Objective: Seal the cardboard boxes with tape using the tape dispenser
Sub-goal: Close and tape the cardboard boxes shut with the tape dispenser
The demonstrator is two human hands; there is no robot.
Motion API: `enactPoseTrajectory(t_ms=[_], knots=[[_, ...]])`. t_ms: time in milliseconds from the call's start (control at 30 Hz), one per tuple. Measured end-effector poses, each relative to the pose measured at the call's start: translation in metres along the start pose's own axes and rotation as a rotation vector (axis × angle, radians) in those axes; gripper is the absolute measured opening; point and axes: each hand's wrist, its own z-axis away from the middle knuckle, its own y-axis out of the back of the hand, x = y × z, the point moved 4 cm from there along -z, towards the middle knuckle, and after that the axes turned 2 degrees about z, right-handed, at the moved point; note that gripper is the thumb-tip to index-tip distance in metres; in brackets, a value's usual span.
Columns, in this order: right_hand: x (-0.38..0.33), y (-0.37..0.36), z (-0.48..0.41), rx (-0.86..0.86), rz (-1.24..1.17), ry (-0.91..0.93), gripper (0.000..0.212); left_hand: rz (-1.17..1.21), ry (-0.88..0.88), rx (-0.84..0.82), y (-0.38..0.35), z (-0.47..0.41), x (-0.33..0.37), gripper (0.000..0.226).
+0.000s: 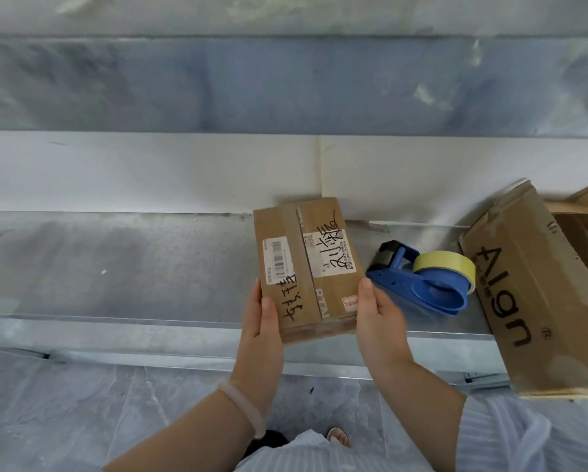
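Metal ledge (132, 267) carries everything. Large Align carton (530, 294) at its right end. Small labelled box (306, 267) at centre. Blue tape dispenser (421, 284) lies just right of it. We note left hand (263, 332) and right hand (377, 318) gripping the small box's near corners, thumbs on top.

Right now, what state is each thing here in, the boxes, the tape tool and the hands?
Small box: flaps shut and taped, held at both sides.
Tape dispenser: lying on its side, roll loaded, untouched.
Large box: lying beside the dispenser, untouched.
Left hand: grips the small box's left edge.
Right hand: grips its right edge.
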Motion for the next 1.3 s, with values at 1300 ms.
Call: enactPoseTrajectory(t_ms=[1300], knots=[[-0.047, -0.033, -0.006, -0.372, 1.333, 0.800, 0.078, -1.548, -0.764, -0.408, 0.024, -0.053, 0.060, 0.061]])
